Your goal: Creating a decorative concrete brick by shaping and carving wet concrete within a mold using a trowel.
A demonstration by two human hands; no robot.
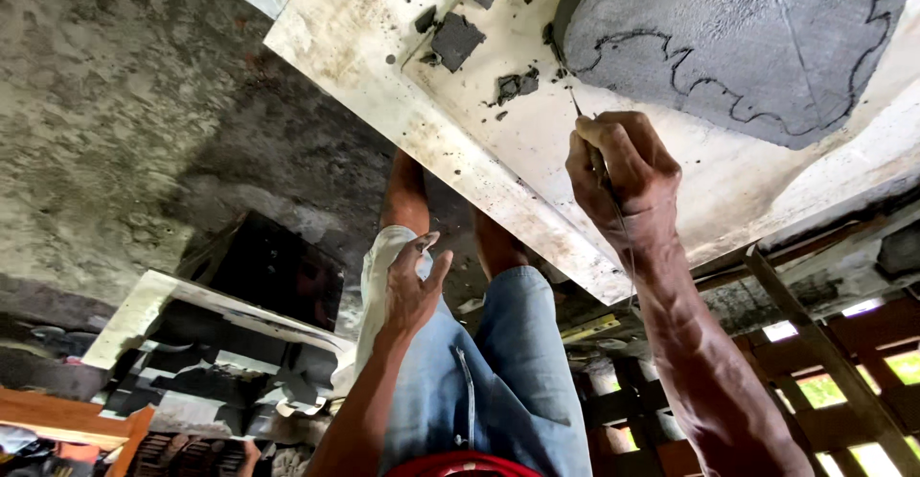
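Note:
My right hand (621,172) is shut on a thin metal scribing tool (580,113). Its tip points at the edge of a grey round cement slab (738,36) with a wavy outline scratched into it. The slab lies on a stained white board (383,65) that reaches over my knees. My left hand (414,285) rests on my left thigh, fingers loosely apart and holding nothing, beside a white cloth (376,276) draped over the leg. I wear blue denim shorts (508,372).
Cut scraps of grey cement (455,41) lie on the board left of the slab. A white-edged board with dark pieces (230,352) sits on the rough concrete floor (115,103) at lower left. Wooden slats (834,381) stand at lower right.

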